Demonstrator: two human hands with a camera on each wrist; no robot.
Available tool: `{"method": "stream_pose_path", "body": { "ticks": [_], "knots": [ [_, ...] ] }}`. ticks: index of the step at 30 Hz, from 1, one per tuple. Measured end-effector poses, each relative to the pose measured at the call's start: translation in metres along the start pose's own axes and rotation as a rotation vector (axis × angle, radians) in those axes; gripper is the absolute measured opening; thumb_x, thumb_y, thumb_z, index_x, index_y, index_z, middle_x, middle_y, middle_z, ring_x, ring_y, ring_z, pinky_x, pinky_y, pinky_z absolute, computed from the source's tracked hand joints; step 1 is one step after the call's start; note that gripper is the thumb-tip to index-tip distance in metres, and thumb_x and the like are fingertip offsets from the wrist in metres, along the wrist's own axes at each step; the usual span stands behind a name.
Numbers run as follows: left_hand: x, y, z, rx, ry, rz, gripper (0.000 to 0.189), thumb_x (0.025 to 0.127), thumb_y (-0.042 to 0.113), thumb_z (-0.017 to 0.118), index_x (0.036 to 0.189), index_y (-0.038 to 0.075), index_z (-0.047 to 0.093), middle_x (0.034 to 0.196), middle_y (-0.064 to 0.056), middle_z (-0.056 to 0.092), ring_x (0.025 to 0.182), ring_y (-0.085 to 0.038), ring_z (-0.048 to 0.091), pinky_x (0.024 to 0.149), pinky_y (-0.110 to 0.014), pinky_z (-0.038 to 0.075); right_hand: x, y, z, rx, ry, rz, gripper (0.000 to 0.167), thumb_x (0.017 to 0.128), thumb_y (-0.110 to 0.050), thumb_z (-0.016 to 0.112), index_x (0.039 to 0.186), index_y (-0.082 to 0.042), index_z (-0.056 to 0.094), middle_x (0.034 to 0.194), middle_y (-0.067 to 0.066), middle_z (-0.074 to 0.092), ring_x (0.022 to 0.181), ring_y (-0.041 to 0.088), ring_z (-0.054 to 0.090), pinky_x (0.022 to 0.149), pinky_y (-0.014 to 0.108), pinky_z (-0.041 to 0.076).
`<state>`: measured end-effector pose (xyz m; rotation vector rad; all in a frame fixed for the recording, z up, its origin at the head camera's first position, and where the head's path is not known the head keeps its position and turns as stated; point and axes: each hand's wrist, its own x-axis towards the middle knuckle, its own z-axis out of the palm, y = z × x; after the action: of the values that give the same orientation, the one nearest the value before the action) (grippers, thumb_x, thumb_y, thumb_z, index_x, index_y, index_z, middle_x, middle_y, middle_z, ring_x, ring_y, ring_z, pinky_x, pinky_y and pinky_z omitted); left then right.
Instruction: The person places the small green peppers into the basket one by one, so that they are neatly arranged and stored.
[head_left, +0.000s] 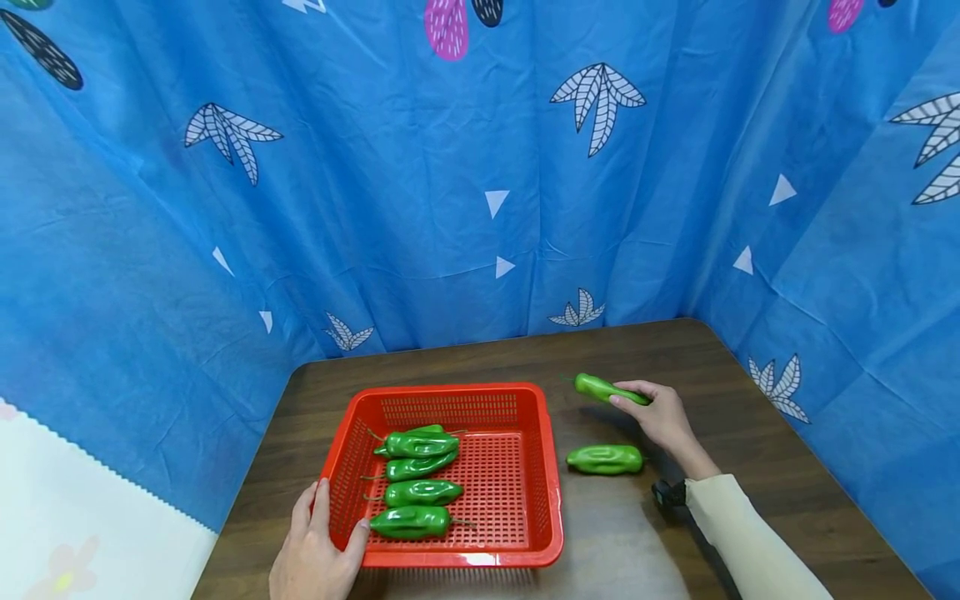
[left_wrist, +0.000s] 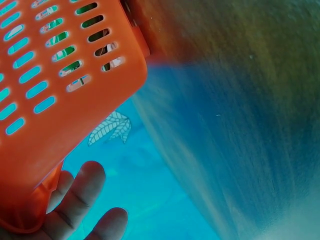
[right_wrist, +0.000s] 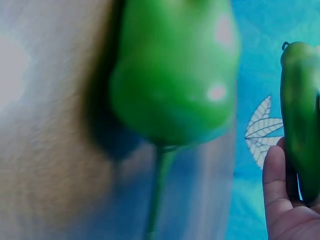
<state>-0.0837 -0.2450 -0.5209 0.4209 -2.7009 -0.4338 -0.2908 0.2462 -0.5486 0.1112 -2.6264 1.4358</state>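
My right hand (head_left: 662, 417) pinches a light green pepper (head_left: 596, 387) by one end, over the table to the right of the basket; in the right wrist view this green pepper (right_wrist: 301, 115) stands beside the fingers. Another green pepper (head_left: 604, 459) lies on the table just below that hand, and its stem end looms close in the right wrist view. My left hand (head_left: 313, 546) holds the front left corner of a red plastic basket (head_left: 498, 558), thumb over the rim, fingers outside. Several green peppers (head_left: 423, 492) lie in a column on the basket's left side.
The brown wooden table (head_left: 442, 358) has rounded far corners. Blue patterned curtains (head_left: 420, 208) hang behind it and to both sides. A white cloth (head_left: 67, 508) with a scalloped edge is at the lower left. A dark strap (head_left: 667, 493) circles the right wrist.
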Motion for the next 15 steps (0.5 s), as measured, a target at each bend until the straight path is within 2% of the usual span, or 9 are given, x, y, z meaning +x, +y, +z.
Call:
{"method": "stream_pose_path", "body": {
  "ticks": [7,15],
  "knots": [
    [-0.001,0.000,-0.002,-0.005,-0.003,0.004,0.085,0.084,0.042,0.073,0.150,-0.001,0.042,0.145,-0.017,0.044,0.104,-0.044,0.066,0.073,-0.060,0.054,0.005,-0.021,-0.004,0.021,0.028,-0.052,0.045,0.089,-0.046,0.072,0.121,-0.015,0.074,0.118,0.016,0.071,0.081,0.014,0.063,0.064,0.029,0.051],
    [-0.001,0.001,-0.002,0.006,-0.028,-0.011,0.086,0.084,0.043,0.072,0.151,0.000,0.040,0.146,-0.017,0.042,0.105,-0.044,0.065,0.075,-0.060,0.054,0.008,-0.043,-0.003,0.020,0.054,-0.112,0.041,0.087,-0.047,0.074,0.118,-0.019,0.074,0.108,0.010,0.074,0.069,0.016,0.057,0.056,0.029,0.047]
  ]
}}
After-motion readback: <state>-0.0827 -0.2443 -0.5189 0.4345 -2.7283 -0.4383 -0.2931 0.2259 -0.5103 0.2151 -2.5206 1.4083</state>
